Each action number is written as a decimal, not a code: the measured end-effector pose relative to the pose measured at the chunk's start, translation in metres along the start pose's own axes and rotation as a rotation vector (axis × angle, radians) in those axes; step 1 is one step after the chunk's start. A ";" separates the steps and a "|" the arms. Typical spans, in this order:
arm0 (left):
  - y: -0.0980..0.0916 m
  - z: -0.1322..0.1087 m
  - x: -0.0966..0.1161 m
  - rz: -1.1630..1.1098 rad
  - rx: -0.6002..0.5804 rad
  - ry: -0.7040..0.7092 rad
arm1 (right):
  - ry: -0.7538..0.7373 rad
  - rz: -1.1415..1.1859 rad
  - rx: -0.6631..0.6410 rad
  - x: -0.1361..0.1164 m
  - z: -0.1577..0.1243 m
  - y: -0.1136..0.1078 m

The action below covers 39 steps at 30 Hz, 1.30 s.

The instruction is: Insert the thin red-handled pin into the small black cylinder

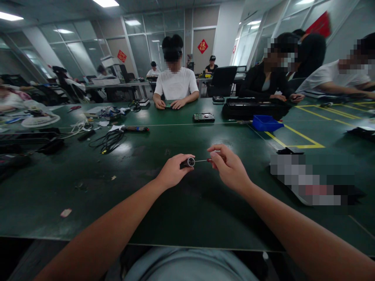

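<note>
Above the green table (175, 218), my left hand (172, 170) is closed around a dark cylindrical part (191, 161) whose round, silver-rimmed end faces me. Its inside is too small to make out. My right hand (230, 167) pinches the red handle of a thin screwdriver (201, 160) between thumb and fingers. The screwdriver's metal shaft points left, and its tip meets the side of the cylindrical part near the rim. Both hands are close together in front of me, at about the same height.
Coiled black cables (109, 140) and a dark handheld tool (136, 129) lie left. A circuit-board device (204, 117), a blue bin (266, 123) and a long black case (252, 108) stand farther back. A person in a white shirt (175, 84) sits opposite; a blurred-out object (304, 179) lies right.
</note>
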State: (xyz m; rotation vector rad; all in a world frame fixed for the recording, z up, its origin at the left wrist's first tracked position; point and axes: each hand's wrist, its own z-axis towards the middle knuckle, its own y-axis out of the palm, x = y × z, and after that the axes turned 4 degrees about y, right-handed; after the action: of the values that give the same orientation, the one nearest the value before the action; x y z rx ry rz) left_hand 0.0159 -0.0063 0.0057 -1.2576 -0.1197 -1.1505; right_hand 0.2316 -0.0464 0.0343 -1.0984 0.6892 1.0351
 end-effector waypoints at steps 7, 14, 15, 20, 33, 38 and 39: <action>0.002 0.000 -0.002 0.000 0.009 -0.002 | 0.049 0.262 0.056 0.003 0.006 0.004; -0.001 0.000 0.002 -0.028 -0.028 0.052 | 0.286 0.558 0.122 0.016 0.015 0.008; -0.001 0.000 0.002 -0.026 -0.027 0.058 | 0.332 0.611 0.106 0.016 0.016 0.008; -0.003 0.001 0.002 0.002 -0.018 0.044 | 0.325 0.646 0.141 0.016 0.018 0.006; -0.002 0.001 0.002 0.029 -0.023 0.039 | 0.067 0.236 0.121 0.011 0.008 0.006; -0.001 0.000 0.001 0.029 -0.034 0.034 | 0.026 0.032 0.111 0.000 0.005 0.001; -0.001 0.000 0.002 0.024 -0.035 0.033 | 0.028 -0.018 0.119 -0.001 0.004 0.000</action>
State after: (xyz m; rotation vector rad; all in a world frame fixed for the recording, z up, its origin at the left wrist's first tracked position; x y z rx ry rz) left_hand 0.0157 -0.0073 0.0074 -1.2666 -0.0599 -1.1564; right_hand 0.2315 -0.0426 0.0363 -1.0158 0.7520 0.9528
